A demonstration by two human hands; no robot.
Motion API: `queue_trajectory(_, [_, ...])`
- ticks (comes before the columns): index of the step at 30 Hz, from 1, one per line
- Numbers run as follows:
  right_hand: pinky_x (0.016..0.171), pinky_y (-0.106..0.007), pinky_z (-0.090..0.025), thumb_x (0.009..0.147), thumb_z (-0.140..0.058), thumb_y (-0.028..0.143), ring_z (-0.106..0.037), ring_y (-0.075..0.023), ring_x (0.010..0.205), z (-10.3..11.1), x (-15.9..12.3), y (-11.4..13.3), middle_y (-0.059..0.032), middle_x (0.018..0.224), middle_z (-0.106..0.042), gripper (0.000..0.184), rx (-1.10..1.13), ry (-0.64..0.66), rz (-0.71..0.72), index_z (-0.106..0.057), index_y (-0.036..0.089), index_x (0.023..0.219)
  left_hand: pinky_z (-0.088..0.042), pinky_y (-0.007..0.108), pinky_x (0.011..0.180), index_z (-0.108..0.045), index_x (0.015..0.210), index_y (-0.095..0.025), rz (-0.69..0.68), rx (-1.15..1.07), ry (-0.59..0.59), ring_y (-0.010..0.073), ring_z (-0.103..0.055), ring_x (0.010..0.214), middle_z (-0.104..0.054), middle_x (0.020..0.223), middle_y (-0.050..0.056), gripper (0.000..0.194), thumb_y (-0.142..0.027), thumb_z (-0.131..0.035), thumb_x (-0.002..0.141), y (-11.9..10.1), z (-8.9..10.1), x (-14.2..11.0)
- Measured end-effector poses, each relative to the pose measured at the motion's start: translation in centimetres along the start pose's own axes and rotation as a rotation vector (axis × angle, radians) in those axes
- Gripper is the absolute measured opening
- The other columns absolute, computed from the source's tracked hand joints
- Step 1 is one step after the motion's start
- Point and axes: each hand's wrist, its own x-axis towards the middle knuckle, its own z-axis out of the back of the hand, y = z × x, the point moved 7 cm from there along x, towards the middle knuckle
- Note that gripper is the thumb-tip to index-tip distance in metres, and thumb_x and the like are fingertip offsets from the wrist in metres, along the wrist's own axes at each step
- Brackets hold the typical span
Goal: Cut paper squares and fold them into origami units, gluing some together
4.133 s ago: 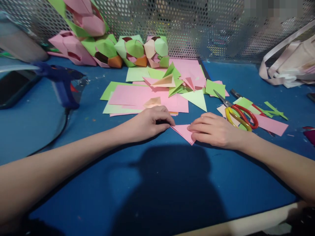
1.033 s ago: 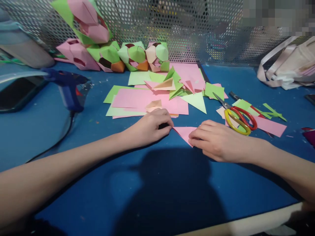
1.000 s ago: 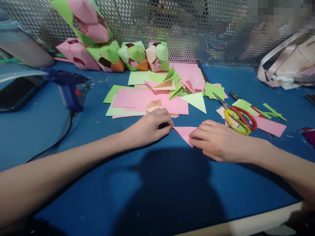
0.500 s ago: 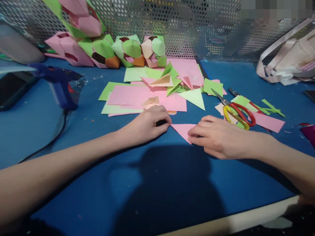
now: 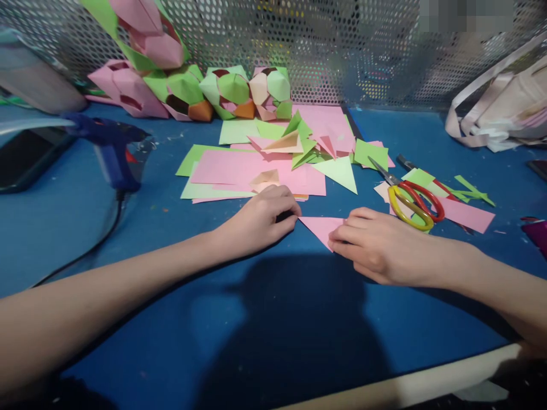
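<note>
A small pink folded paper triangle (image 5: 319,226) lies flat on the blue table (image 5: 265,319). My left hand (image 5: 260,219) is curled, its fingertips pinching the triangle's left tip. My right hand (image 5: 378,245) lies over the triangle's right part with fingers pressed together on the paper, covering that side. Just behind my hands is a spread of pink and green paper sheets (image 5: 252,171) and folded triangles (image 5: 339,171).
Red-and-yellow scissors (image 5: 412,199) lie right of my hands on paper scraps (image 5: 465,213). A blue glue gun (image 5: 113,151) with its cord stands at left beside a dark phone (image 5: 23,156). Folded paper models (image 5: 231,91) line the perforated metal wall. A pale bag (image 5: 504,108) sits at the right.
My hands have stayed on the pink triangle throughout. The right hand has slid slightly along the paper. The view has shifted a little.
</note>
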Motion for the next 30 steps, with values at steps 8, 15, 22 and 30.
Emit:
queue_trajectory(8, [0.075,-0.036,-0.036,0.091,-0.042,0.012,-0.05,-0.0199,0.079,0.2,0.1,0.0,-0.01,0.092,-0.062,0.023,0.001,-0.028,-0.044,-0.064,0.012,0.096,-0.045,0.036,0.08,-0.062,0.086,-0.014,-0.032,0.121,-0.007,0.021,-0.053,0.086,-0.058,0.088,0.009,0.021,-0.015,-0.041,0.088,-0.3,-0.2,0.0])
queue_trajectory(15, [0.073,-0.035,-0.036,0.09,-0.042,0.01,-0.049,-0.019,0.078,-0.1,-0.1,-0.1,-0.0094,0.091,-0.061,0.022,0.016,-0.044,-0.042,-0.064,0.012,0.093,-0.048,0.041,0.096,-0.056,0.112,-0.016,-0.24,0.211,0.034,0.0251,-0.056,0.11,-0.062,0.113,0.013,0.031,-0.01,-0.041,0.086,-6.7,-1.4,-2.9])
queue_trajectory(22, [0.074,-0.035,-0.036,0.088,-0.046,0.012,-0.05,-0.0195,0.08,-0.2,0.0,0.2,-0.0076,0.086,-0.061,0.016,0.028,0.009,-0.039,-0.062,0.013,0.086,-0.042,0.053,0.105,-0.041,0.126,-0.004,-0.302,0.248,0.092,0.035,-0.044,0.13,-0.048,0.134,0.028,0.042,-0.029,-0.044,0.093,-7.9,-4.2,-3.8])
queue_trajectory(30, [0.075,-0.035,-0.036,0.085,-0.049,0.011,-0.051,-0.0191,0.079,0.0,0.0,0.3,-0.0076,0.087,-0.062,0.013,0.031,0.004,-0.048,-0.062,0.012,0.086,-0.04,0.053,0.107,-0.04,0.13,-0.005,-0.215,0.254,0.115,0.0353,-0.044,0.13,-0.049,0.135,0.028,0.049,-0.038,-0.043,0.094,-6.8,-4.3,-3.3])
